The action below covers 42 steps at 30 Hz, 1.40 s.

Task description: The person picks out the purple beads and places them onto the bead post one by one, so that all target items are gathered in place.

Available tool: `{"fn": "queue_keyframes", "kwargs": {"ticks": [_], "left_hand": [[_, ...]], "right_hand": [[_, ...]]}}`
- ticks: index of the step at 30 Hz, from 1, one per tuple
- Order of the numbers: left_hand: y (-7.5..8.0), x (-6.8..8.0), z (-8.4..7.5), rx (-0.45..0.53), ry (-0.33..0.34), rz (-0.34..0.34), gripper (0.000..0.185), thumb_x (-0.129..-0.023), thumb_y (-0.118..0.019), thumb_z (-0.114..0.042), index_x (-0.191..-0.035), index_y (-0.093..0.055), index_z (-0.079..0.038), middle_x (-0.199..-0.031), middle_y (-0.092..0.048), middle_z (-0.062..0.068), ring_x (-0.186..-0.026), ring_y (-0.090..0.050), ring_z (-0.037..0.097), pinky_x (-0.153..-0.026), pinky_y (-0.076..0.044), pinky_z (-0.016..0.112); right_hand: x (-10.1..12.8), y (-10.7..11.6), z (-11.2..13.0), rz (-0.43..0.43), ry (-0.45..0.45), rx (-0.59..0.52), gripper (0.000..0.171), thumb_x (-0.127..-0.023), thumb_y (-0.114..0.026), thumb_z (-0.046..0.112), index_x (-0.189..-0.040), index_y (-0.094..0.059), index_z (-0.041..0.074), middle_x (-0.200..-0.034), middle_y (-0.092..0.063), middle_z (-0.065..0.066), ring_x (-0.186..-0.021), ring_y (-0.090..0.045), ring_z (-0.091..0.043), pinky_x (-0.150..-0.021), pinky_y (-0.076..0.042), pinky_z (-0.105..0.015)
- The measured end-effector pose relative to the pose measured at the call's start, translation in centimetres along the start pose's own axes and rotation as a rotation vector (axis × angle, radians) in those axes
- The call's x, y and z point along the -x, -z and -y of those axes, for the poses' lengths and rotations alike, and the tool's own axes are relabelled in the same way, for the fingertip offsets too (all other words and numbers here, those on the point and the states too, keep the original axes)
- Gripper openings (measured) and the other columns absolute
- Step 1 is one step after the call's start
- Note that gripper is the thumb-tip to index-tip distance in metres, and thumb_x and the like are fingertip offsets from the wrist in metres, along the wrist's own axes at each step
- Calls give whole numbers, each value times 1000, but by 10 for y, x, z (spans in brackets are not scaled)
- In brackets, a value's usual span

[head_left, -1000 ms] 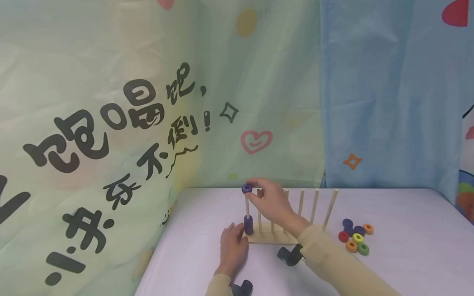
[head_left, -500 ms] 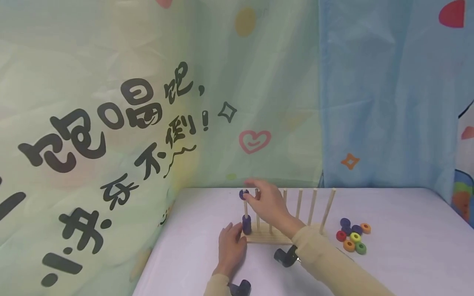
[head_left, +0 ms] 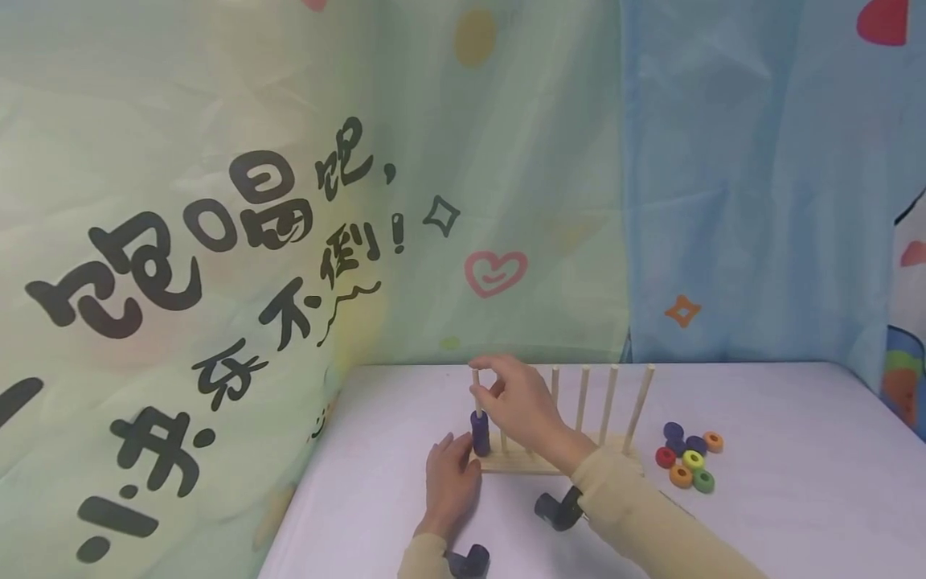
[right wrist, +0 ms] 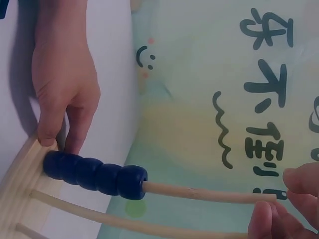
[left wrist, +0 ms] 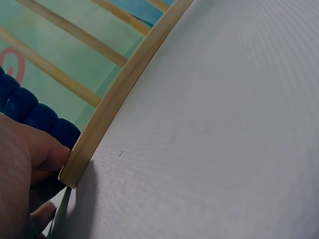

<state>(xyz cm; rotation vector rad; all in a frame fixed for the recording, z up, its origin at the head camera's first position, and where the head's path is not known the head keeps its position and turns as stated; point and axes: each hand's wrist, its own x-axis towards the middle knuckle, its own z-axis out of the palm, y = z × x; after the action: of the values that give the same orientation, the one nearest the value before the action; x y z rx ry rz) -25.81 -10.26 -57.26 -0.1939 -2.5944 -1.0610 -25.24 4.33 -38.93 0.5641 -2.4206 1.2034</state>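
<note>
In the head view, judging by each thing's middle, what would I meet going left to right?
Left hand, stacked purple rings, right hand, rightmost peg, red ring, yellow ring, rightmost orange ring.

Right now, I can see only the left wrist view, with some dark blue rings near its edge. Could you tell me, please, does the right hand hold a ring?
Observer: No, the right hand holds no ring.
Operator: Thank you. And the blue ones, how high do they reach?
Observer: The stack of blue rings ends well below the top of its stick.
Operator: I understand. Is there something more on the right side?
Observer: Yes, loose rings in several colours lie on the table, to the right of the wooden stand.
</note>
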Motion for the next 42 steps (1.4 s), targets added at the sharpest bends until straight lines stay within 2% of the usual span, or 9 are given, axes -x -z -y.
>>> {"fn": "queue_keyframes", "kwargs": {"ticks": [8, 16, 22, 29, 38, 42], "left_hand": [[3, -5, -1, 1, -8, 2, 40, -78, -59, -13, -118, -60, -14, -117, -62, 2, -124, -41, 29, -109, -19, 48], [7, -8, -3, -5, -10, -4, 40, -78, -59, -13, -118, -60, -13, -117, -62, 3, -124, -41, 30, -108, -19, 50], [8, -10, -4, 5, 4, 4, 40, -79, -59, -14, -119, -59, -13, -119, -61, 2, -125, -40, 29, -109, -18, 48], [2, -12, 0, -7, -4, -1, 40, -79, -59, -15, -118, -59, -15, -118, -61, 1, -125, -40, 28, -109, -17, 47], [0, -1, -1, -2, 48, 48, 39, -80, -58, -14, -119, -59, -16, -120, -60, -1, -127, -38, 27, -110, -15, 48], [0, -1, -1, -9, 38, 34, 39, -79, -58, -12, -118, -59, -15, -119, -60, 0, -126, -39, 28, -110, -16, 49]], "right_hand": [[17, 4, -5, -63, 69, -24, 30, -77, -68, 10, -106, -63, 15, -106, -62, 5, -63, -58, -3, -50, -48, -19], [37, 5, -20, -68, 45, -16, 26, -76, -70, 11, -102, -65, 17, -99, -64, 7, -62, -56, -1, -51, -47, -18], [52, 7, -36, -63, -40, 5, 22, -77, -70, 15, -99, -66, 18, -92, -64, 10, -63, -56, -2, -55, -48, -19], [75, 8, -59, -101, -121, 49, 20, -74, -72, 14, -93, -67, 19, -85, -65, 11, -68, -55, -1, -61, -52, -27], [109, 18, -75, -61, -287, 116, 22, -75, -72, 12, -91, -66, 25, -85, -64, 15, -73, -54, -2, -64, -52, -23], [117, 23, -81, -77, -294, 130, 22, -74, -72, 10, -91, -66, 24, -85, -64, 13, -74, -55, -4, -64, -53, -23]]}}
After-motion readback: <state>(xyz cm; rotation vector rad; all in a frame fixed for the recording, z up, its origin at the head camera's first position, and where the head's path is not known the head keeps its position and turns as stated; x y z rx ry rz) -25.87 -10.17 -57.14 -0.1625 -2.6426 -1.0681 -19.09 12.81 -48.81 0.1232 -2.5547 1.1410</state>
